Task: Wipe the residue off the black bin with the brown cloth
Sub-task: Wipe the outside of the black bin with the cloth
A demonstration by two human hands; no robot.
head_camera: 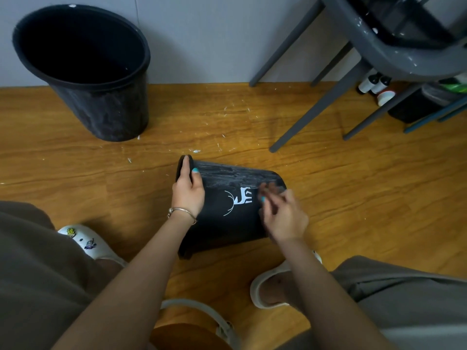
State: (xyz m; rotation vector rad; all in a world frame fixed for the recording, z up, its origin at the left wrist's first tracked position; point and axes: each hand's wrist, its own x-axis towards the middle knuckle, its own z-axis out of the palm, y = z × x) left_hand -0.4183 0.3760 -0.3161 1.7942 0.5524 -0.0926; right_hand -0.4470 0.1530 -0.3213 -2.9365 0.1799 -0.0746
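Black bin (227, 223): lay sideways on floor (353, 198); white deer emblem (241, 198) (no legible lettering).
Left hand (188, 190): gripped rim.
Right hand (283, 213): blurred, grasp indeterminate.

Under me is a wooden floor (353, 188), orange-brown, flecked with white scraps near the wall. On it the black bin (227, 223) lies on its side between my feet, rim to my left. A second black bin (101, 102) stands near the wall. The grey chair (316, 109) plants its legs on the boards, with small bottles (374, 84) beneath it. My white clogs (86, 241) rest there too.
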